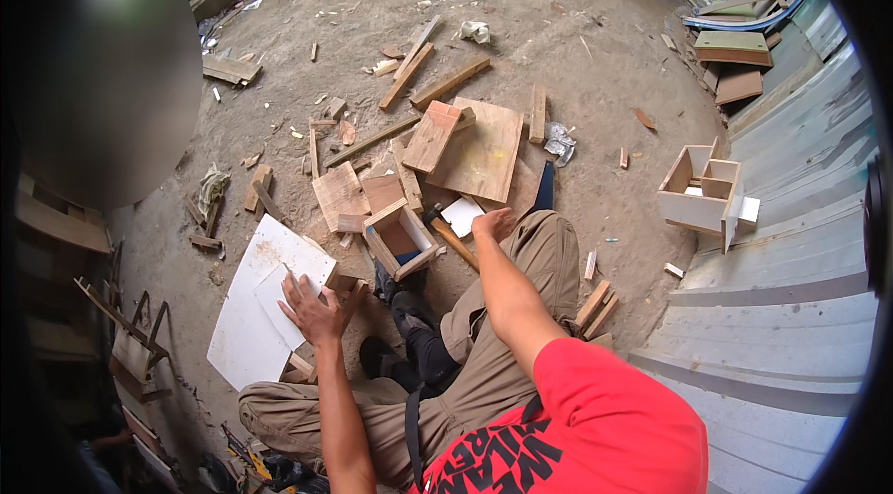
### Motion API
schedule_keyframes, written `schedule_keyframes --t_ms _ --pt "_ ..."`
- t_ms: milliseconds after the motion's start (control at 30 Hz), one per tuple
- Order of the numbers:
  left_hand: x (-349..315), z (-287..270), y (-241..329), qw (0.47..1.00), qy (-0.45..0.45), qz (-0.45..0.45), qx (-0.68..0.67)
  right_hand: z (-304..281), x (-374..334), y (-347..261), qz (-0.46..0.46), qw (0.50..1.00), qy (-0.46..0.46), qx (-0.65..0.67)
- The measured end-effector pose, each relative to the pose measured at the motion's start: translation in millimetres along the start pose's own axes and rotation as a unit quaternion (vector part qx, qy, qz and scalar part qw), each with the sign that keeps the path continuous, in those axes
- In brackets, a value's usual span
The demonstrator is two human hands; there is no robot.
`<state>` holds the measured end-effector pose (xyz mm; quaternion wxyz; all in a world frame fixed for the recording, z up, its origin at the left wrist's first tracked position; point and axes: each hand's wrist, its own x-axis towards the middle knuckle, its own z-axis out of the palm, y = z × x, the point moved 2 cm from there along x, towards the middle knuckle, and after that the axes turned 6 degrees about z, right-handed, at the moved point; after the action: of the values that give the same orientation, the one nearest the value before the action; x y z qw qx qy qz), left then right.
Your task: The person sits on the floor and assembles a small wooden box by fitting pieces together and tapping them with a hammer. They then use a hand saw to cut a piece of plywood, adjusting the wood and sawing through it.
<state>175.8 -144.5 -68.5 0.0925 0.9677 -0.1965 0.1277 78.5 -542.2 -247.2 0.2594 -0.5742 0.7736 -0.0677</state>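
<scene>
My left hand (312,310) lies with fingers spread on a small white panel (275,303). That panel rests on a larger white board (251,331) beside my left knee. My right hand (493,223) is near my right knee with its fingers bent together; what they hold, if anything, is hidden. Close to it are a white piece (461,215) and a hammer (456,244) with a wooden handle. Between the hands and a little farther off, an open wooden box frame (401,239) stands by my feet. A blue saw blade (544,189) shows beyond my right knee.
Plywood pieces (484,154) and wood strips (451,83) lie scattered ahead on the dirt ground. At the right stands a small wooden box with compartments (699,192), beside a corrugated metal wall (772,261). Short wood blocks (595,306) lie beside my right leg.
</scene>
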Motion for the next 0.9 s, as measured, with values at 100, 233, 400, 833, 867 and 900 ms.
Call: schedule_keyframes --t_ms 100,233,400,833,867,900 --pt "-11.7 -8.6 -31.5 0.999 -0.019 -0.029 0.025 18.4 -36.5 19.4 0.077 0.989 -0.125 -0.026" --pt "21.1 0.9 15.3 0.999 -0.029 -0.016 -0.025 33.0 46.9 54.5 0.230 0.956 -0.114 -0.142" --pt "35.4 9.1 22.1 0.998 -0.018 -0.049 -0.019 31.6 35.0 59.6 0.240 0.939 -0.219 -0.113" --pt "35.2 17.6 15.1 0.999 0.003 -0.039 -0.006 18.6 39.4 67.7 0.130 0.974 -0.096 -0.160" --pt "37.3 19.0 20.3 0.999 0.000 -0.036 -0.010 14.8 48.0 68.0 0.121 0.974 -0.111 -0.158" --pt "36.8 19.1 17.7 0.999 -0.003 -0.038 -0.006 12.8 46.9 65.9 0.110 0.972 -0.133 -0.159"
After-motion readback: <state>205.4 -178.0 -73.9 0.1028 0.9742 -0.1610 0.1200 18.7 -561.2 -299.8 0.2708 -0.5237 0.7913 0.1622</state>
